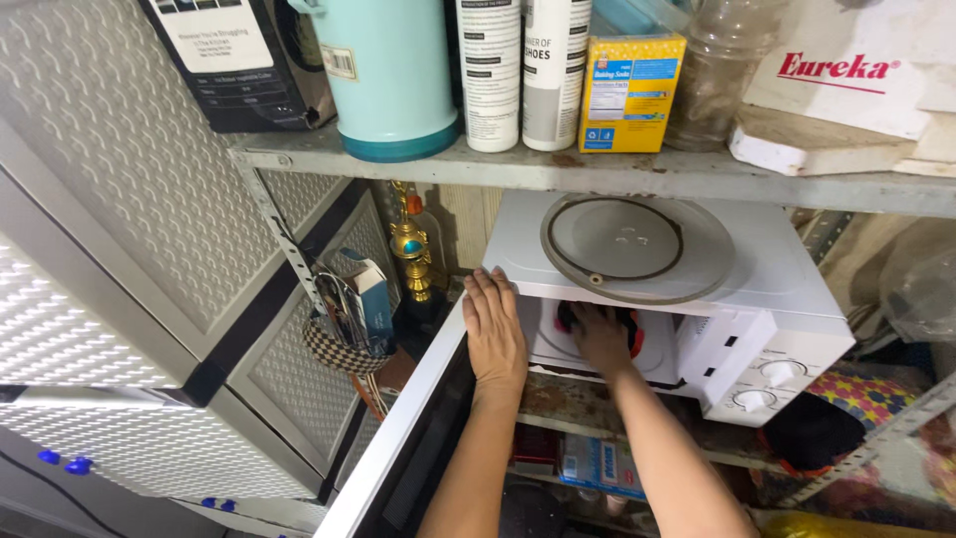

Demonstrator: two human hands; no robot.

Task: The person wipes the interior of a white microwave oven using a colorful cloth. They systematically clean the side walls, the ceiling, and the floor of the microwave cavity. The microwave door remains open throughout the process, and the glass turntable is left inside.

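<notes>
A white microwave oven (787, 289) stands on a shelf with its door (398, 438) swung open toward me. My left hand (494, 334) rests flat on the top edge of the open door, fingers together. My right hand (600, 337) reaches inside the oven cavity and presses a red and dark cloth (631, 334) against the inner wall. A round glass turntable plate (624, 247) lies on top of the microwave. Two control knobs (769, 387) sit on the right front panel.
The metal shelf (558, 171) above carries a teal flask (390, 80), two white spray cans (518, 70), a yellow box (625, 92) and a plastic jar (717, 70). A grey cabinet (129, 279) stands at left, with a gold trophy (410, 249) behind.
</notes>
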